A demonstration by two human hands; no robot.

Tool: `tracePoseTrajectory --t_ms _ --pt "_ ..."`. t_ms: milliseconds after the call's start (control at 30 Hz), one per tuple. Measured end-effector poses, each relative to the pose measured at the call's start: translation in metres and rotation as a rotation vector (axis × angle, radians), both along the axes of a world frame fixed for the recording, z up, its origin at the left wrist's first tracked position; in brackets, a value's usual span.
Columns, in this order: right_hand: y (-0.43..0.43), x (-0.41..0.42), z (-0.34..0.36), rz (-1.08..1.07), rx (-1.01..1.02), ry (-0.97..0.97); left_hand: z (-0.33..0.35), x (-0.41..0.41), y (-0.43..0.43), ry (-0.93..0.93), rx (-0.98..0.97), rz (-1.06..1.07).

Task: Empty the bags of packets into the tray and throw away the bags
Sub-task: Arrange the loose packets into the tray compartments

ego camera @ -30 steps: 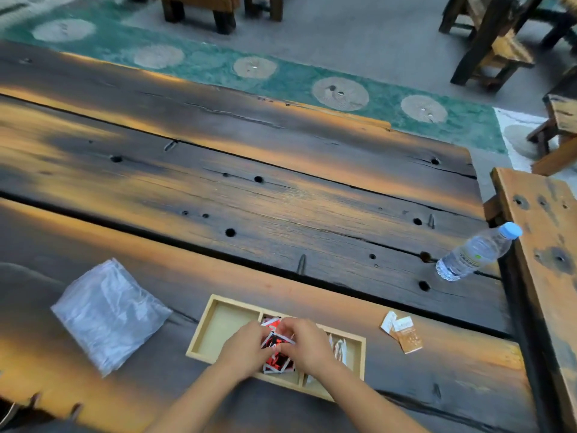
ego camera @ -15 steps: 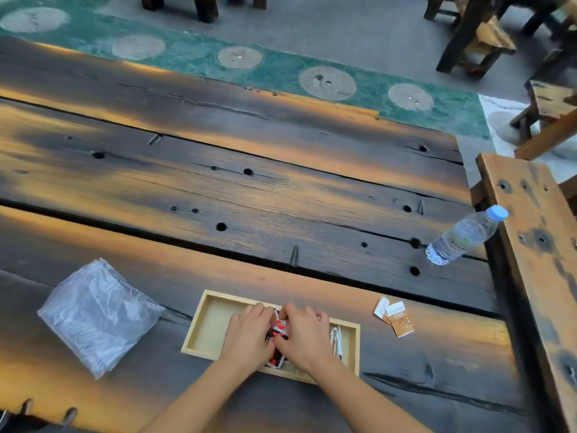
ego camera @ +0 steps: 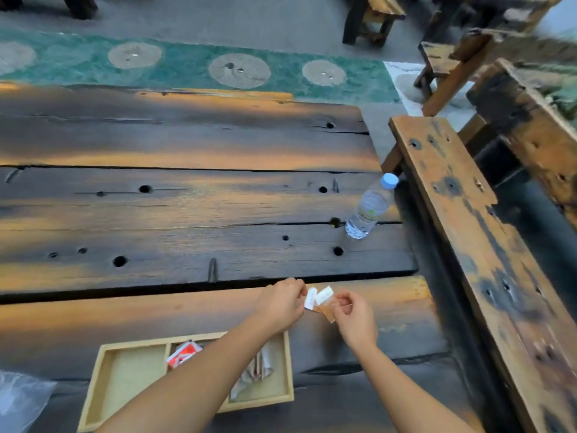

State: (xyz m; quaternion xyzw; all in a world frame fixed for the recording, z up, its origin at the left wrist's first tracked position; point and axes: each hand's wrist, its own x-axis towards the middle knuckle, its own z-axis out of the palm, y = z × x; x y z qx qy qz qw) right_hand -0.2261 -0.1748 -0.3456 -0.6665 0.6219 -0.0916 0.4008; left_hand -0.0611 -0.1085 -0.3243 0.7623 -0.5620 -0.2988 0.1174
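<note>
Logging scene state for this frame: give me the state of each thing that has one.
left hand: pinching the small packets
right hand: pinching the small packets
small packets: held between both hands, above the table
tray: left compartment empty, other two hold packets
water bottle: upright, capped
plastic bag: lying on table, untouched

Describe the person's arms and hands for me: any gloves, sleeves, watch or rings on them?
Both hands are bare: the left hand and the right hand wear no gloves, and no rings show. Both forearms are uncovered as far as the frame's bottom edge, with no sleeve, watch or wristband in view.
</note>
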Motion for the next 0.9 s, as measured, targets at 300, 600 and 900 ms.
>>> tracePoseTrajectory --t_ms 300,600,900 --pt "-0.029 -0.004 -0.031 0.214 -0.042 0.227 -0.057 -0.026 -0.052 -0.180 0.050 -0.181" --pt "-0.024 -0.004 -0.037 0.172 -0.057 0.181 -0.056 -0.024 -0.059 -0.162 0.147 -0.133" --pt "-0.006 -0.027 -0.027 -0.021 0.161 -0.029 -0.023 0.006 -0.025 0.235 0.161 0.156"
